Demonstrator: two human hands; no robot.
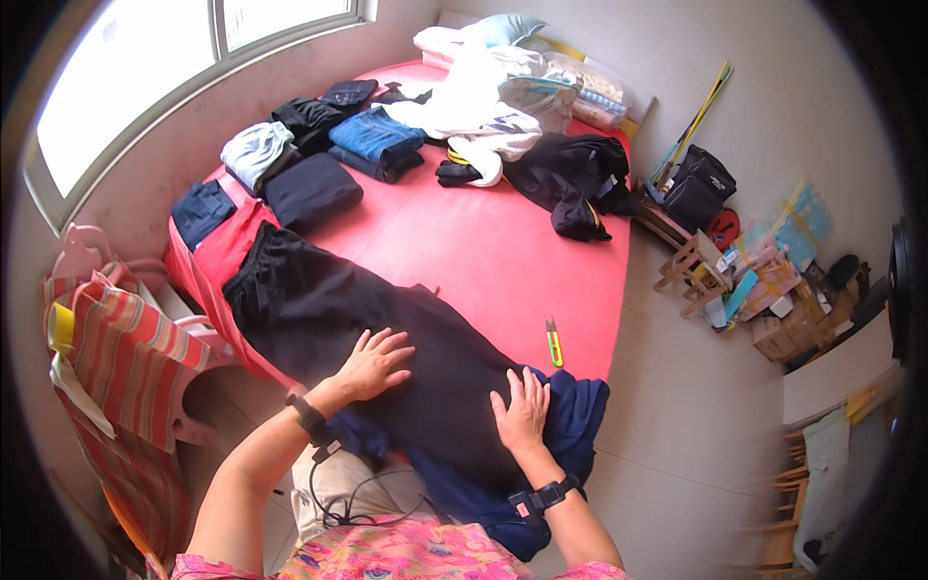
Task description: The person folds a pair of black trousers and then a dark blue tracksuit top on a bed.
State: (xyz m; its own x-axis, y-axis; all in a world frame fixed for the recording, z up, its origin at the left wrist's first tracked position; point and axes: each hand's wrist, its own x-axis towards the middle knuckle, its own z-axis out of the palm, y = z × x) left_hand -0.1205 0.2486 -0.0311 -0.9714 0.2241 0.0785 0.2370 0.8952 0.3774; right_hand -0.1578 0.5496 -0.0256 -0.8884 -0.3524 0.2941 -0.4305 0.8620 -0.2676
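closest to the person, dark blue cloth (582,398) lies under the black pants (333,290) and hangs off the near edge of the pink bed (503,256). i see the right hand (523,411) resting open on the pants by one side, and the left hand (372,369) open nearer the middle, fingers spread. neither grips anything. flat palms seem best: press softly and slide outward, so bumps go away. mind the small snips (553,343) just beside. farther away, the waistband (253,253) looks bunched and may need a gentle tug. past it sit folded jeans (377,135).
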